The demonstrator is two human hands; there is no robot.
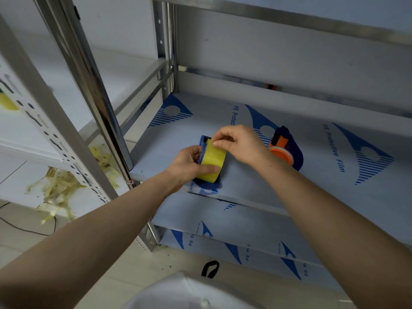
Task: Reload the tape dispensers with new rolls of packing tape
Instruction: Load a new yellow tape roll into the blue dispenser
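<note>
A yellow roll of packing tape (213,162) sits in a blue tape dispenser (206,184) near the front edge of the steel shelf (245,179). My left hand (189,163) grips the roll and the dispenser from the left, thumb across the roll's lower face. My right hand (238,142) pinches at the top edge of the roll with thumb and forefinger. A second blue dispenser (289,144) with an orange hub and orange tab lies on the shelf just right of my right hand, with no tape roll visible on it.
The shelf is covered in blue-printed protective film. A shiny upright post (104,112) stands left of the dispenser. Crumpled yellow tape scraps (58,190) lie on the neighbouring shelf at left. A higher shelf (289,18) hangs overhead. A lower shelf (245,241) and tiled floor are below.
</note>
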